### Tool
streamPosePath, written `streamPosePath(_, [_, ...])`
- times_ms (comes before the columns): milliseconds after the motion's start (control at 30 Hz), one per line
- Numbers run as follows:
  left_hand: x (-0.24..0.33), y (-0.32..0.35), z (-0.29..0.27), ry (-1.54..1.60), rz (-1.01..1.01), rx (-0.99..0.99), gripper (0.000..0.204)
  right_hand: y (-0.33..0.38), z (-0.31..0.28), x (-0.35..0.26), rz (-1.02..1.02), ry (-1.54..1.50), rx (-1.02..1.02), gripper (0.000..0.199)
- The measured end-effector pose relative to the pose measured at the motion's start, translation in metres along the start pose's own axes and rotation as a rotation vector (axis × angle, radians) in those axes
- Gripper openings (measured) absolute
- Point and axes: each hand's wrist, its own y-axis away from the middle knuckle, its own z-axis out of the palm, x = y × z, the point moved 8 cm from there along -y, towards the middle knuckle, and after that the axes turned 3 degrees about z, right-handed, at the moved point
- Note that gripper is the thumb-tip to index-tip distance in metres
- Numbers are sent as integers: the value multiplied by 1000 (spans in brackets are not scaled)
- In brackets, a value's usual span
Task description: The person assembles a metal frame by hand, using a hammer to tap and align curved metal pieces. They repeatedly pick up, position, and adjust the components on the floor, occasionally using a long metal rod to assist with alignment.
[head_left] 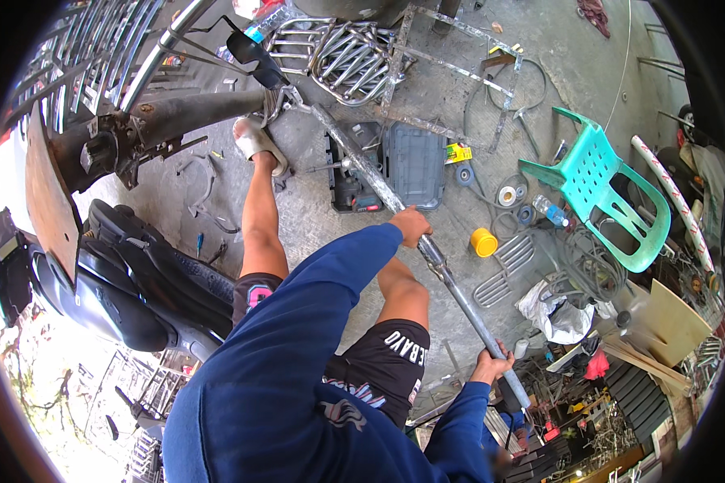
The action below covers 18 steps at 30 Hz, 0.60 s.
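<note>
The long metal pipe (427,245) runs slantwise from the motorcycle frame (177,121) down past the knees, the left hand (412,224) wrapped around its middle and the right hand (490,366) closed on its lower stretch. It looks grey and scuffed, with a collar just below the left hand. Levered hard, it could slip off the frame joint — likely swinging toward the open tool case (395,165) or the sandalled foot (256,141).

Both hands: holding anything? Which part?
Yes. Both hands grip one long metal pipe: left hand around its middle, near a joint; right hand around the near end. Far end reaches the motorbike.
</note>
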Motion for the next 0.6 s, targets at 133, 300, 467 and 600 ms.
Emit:
streamPosePath(133, [5,8,-28,16,28,-1,53,44,32,-20,-25,4,12,31])
streamPosePath(300, [8,32,-94,116,128,0,55,170,115,-77,-109,-102,-352,28])
streamPosePath(467, [2,64,-176,201,153,-34,56,315,219,-122,-378,-72,-852,24])
streamPosePath(600, [-9,94,-253,228,209,240,56,392,307,-135,-386,-59,-1214,22])
